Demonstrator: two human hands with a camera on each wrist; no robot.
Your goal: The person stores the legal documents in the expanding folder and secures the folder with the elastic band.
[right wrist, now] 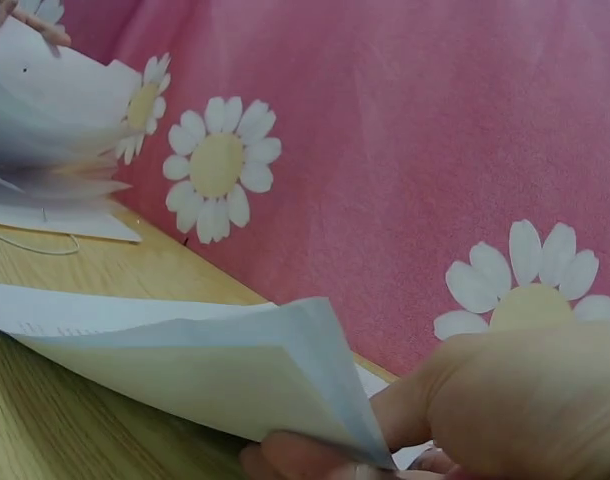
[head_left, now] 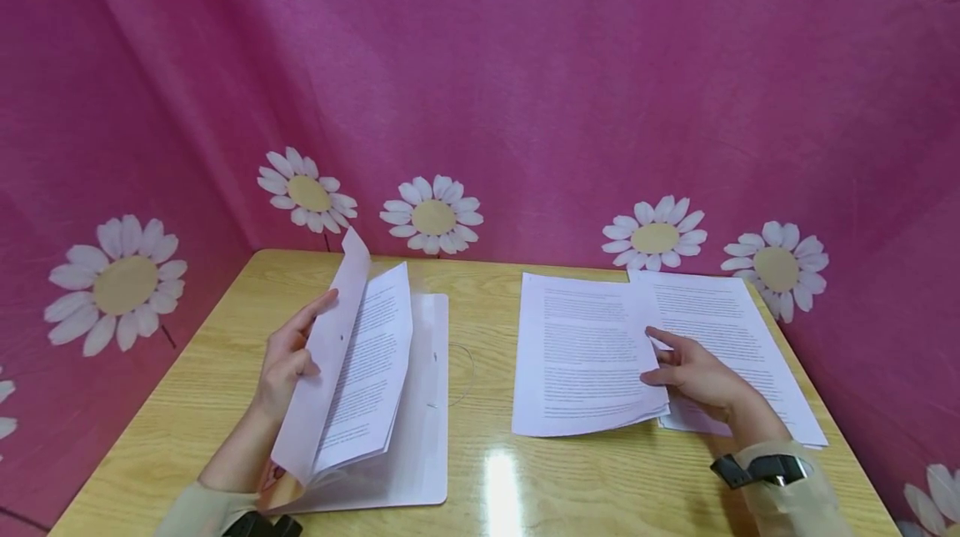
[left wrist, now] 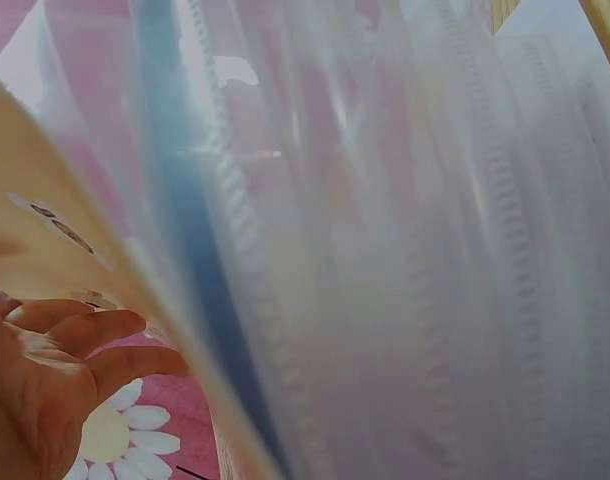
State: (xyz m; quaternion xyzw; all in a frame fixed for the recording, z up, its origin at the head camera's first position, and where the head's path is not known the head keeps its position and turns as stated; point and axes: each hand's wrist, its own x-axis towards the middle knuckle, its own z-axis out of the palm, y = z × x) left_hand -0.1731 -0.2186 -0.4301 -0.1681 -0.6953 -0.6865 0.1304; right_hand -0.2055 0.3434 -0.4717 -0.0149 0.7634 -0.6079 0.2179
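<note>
On the left of the table, my left hand (head_left: 288, 358) grips the raised cover (head_left: 333, 353) of a folder (head_left: 431, 437). The cover is white inside; in the left wrist view its outer side is tan with small pictures. Printed sheets (head_left: 367, 362) stand tilted inside the folder, above its flat white back. Across the table, my right hand (head_left: 701, 378) pinches the right edge of a stack of printed papers (head_left: 585, 353), thumb and fingers on opposite faces. That edge is lifted in the right wrist view. Another printed pile (head_left: 720, 320) lies partly under the hand.
A thin white cord (head_left: 468, 370) loops out from the folder's right side onto the wooden table (head_left: 487, 295). A pink curtain with daisies (head_left: 480, 87) hangs along the back and sides. Blurred clear plastic (left wrist: 385, 240) fills much of the left wrist view.
</note>
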